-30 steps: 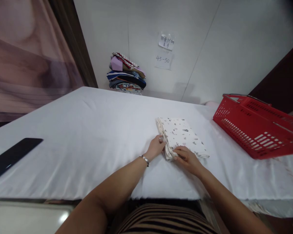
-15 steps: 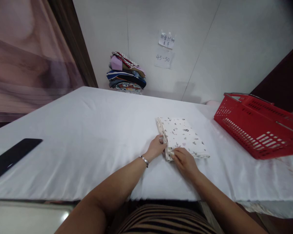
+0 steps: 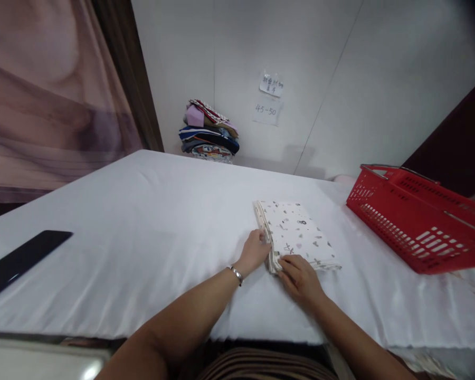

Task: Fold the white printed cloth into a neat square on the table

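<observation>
A folded white cloth (image 3: 301, 227) with a small scattered print lies on the white-covered table (image 3: 174, 211), right of the middle. My left hand (image 3: 256, 249), with a silver bracelet at the wrist, has its fingers closed on the layered left edge of the cloth. At the near left corner, my right hand (image 3: 300, 277) pinches the folded layers between thumb and fingers. The fingertips of both hands are partly hidden by the cloth's edge.
A red plastic basket (image 3: 419, 221) stands at the right. A black phone (image 3: 21, 261) lies at the far left. Stacked folded fabrics (image 3: 210, 132) sit behind the table's back edge, by a wall with paper notes (image 3: 266, 111). A pink curtain (image 3: 51, 95) hangs at the left.
The whole view has shifted, so things appear slightly lower. Both hands remain at the cloth's left edge and near corner, with the right fingers lying a little flatter over the corner.
</observation>
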`<state>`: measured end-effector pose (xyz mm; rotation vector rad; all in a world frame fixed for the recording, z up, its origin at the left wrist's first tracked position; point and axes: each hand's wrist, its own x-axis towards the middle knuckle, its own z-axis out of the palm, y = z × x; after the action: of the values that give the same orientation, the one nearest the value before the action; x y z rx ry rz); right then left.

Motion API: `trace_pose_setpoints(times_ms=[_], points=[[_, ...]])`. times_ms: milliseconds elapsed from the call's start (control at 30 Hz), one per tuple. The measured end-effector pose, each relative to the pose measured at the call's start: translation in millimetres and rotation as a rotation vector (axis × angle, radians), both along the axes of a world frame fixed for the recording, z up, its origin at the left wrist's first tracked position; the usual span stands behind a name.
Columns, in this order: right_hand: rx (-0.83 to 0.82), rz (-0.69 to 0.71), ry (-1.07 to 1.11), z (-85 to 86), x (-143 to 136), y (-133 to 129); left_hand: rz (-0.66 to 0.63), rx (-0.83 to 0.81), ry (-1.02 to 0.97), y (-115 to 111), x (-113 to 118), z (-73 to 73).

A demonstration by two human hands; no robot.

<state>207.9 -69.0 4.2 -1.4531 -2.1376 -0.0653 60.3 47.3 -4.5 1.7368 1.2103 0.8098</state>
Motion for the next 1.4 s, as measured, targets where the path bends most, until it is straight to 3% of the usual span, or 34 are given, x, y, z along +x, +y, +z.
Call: trace_pose_setpoints(times_ms=[100,233,500,633,933,1067,1167,1267,1333,1400], points=[[0.03,0.0,0.04,-0.6,-0.1,-0.6,-0.049,0.091,0.045,-1.3,-0.8,2.2],[0.033,0.035,0.006,-1.8,1.2,0.3,-0.116,0.081,0.055,-1.6,-1.1,7.7],[0.029,0.068,-0.059,-13.1,8.2,2.8,-0.038,-0.083,0.11,4.4,9.1,7.9],[0.008,0.061,-0.037,-17.1,9.2,2.3,0.002,-0.033,0.186,8.9,9.2,5.9],[-0.121,0.116,0.144,14.9,7.6,9.2,-0.036,-0.014,0.315,12.3,5.9,7.8],[-0.14,0.147,0.061,3.8,8.7,12.5,-0.051,-0.016,0.35,13.5,5.2,12.8],[-0.147,0.15,0.041,-9.0,9.3,13.1,-0.014,0.09,0.399,14.1,8.7,25.1],[-0.162,0.148,0.039,-11.2,7.5,11.1,-0.069,0.358,0.376,15.5,17.7,35.7],[-0.186,0.151,0.033,-8.2,6.7,8.4,-0.175,0.482,0.383,16.9,23.5,35.4],[-0.218,0.163,0.04,-3.6,9.3,7.3,-0.223,0.494,0.418,18.2,26.4,28.7]])
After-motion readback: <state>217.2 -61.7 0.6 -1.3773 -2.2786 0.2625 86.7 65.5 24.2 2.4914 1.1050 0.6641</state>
